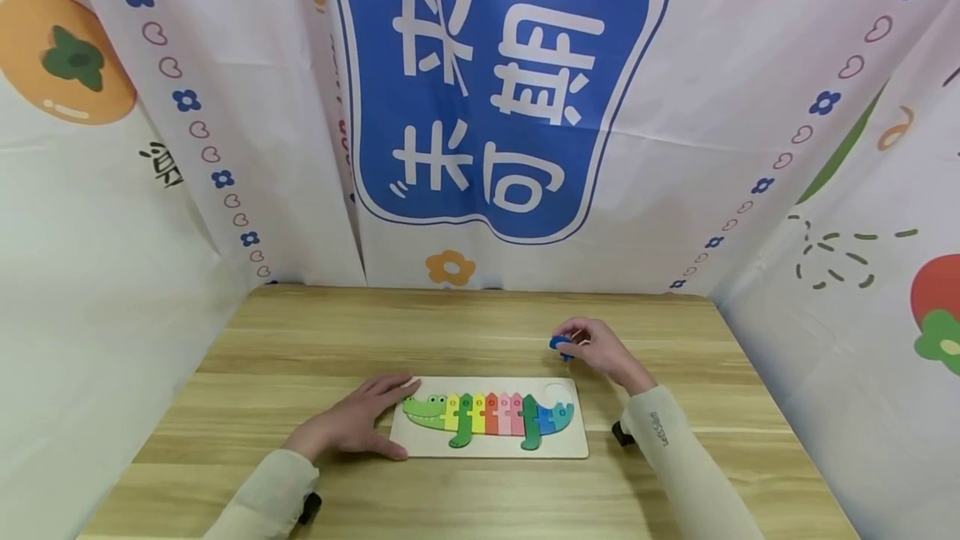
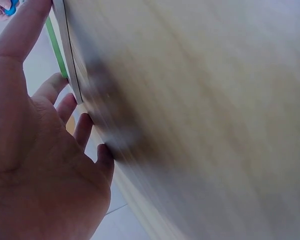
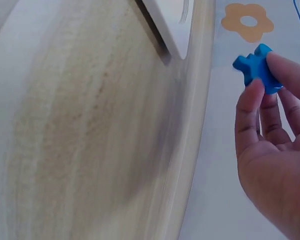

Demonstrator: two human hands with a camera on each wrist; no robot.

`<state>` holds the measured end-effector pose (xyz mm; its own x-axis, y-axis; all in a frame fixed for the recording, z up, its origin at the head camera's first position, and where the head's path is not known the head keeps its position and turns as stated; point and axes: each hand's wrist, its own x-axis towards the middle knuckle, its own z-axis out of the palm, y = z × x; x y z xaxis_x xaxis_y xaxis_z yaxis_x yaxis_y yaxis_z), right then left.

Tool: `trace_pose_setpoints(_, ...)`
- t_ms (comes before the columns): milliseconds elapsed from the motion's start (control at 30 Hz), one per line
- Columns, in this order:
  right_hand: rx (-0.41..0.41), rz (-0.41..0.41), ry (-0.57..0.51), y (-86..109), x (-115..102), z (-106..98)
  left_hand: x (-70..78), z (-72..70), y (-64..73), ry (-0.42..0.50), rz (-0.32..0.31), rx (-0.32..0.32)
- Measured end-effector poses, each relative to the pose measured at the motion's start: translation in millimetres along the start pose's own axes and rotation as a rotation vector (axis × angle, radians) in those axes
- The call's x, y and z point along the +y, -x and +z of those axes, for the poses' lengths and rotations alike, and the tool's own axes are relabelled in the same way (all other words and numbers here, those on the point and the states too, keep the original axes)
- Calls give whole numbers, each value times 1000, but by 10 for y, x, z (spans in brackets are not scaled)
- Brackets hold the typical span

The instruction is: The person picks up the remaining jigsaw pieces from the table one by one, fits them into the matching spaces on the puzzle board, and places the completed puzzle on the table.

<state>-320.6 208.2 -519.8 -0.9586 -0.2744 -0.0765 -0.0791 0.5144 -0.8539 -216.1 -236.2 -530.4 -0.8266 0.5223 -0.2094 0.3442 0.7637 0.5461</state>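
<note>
A crocodile puzzle board [image 1: 487,447] lies flat on the table, with colourful pieces making up a green head [image 1: 424,410], striped body and blue tail [image 1: 555,417]. A bare curved outline shows at its upper right corner. My left hand [image 1: 352,417] rests at the board's left end, thumb and fingers spread and touching its edge; in the left wrist view, the hand [image 2: 45,145] lies beside that edge. Raised above the table beyond the board's right end, my right hand [image 1: 600,348] pinches a small blue puzzle piece [image 3: 257,70] between thumb and fingertips.
The wooden table [image 1: 315,340] carries the board near its middle. Behind it hangs a printed white curtain [image 1: 720,107] with a blue sign, and similar sheets close both sides. Dark wrist straps [image 1: 309,508] show under both sleeves.
</note>
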Motion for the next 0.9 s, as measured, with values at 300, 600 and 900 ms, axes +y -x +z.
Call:
trace_pose_setpoints(300, -55, 0, -158, 60, -12, -6, -27, 30, -1, 9, -13, -8)
trace_pose_setpoints(600, -139, -31, -173, 112, -28, -12, -46, 38, 1, 6, -2, -5)
trace_pose_setpoints(900, -198, -83, -94, 150, -10, -40, -50, 31, -10, 4, 3, -2)
